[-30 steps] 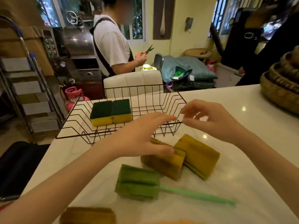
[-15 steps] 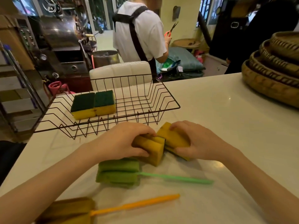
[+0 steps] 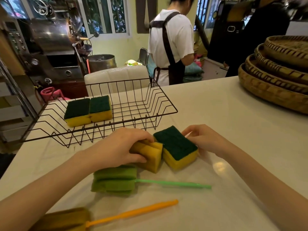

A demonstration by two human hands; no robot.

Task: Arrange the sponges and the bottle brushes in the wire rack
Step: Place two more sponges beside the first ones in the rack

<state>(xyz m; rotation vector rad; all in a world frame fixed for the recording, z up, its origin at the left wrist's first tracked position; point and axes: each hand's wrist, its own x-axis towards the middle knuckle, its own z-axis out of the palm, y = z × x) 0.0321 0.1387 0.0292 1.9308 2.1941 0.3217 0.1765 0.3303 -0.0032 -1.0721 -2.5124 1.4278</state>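
A black wire rack [image 3: 166, 104] stands on the white counter with two yellow-and-green sponges [image 3: 88, 110] side by side in its left part. In front of the rack, my left hand [image 3: 120, 147] grips a yellow sponge [image 3: 150, 155] lying yellow side up. My right hand [image 3: 205, 139] holds the far end of a second sponge [image 3: 176, 147], which sits green side up. A green bottle brush [image 3: 116, 180] lies just below the sponges with its handle pointing right. An orange bottle brush [image 3: 133, 212] lies nearest me.
Stacked woven baskets [image 3: 275, 75] sit on the counter at the right. A white chair back [image 3: 116, 77] stands behind the rack. A person in a white shirt and dark apron [image 3: 171, 45] stands beyond the counter, back turned. Metal machinery [image 3: 53, 47] fills the left background.
Both hands came down from the rack's edge onto the two loose sponges. The right-hand sponge has been turned green side up. The view has tilted and the person behind has turned away.
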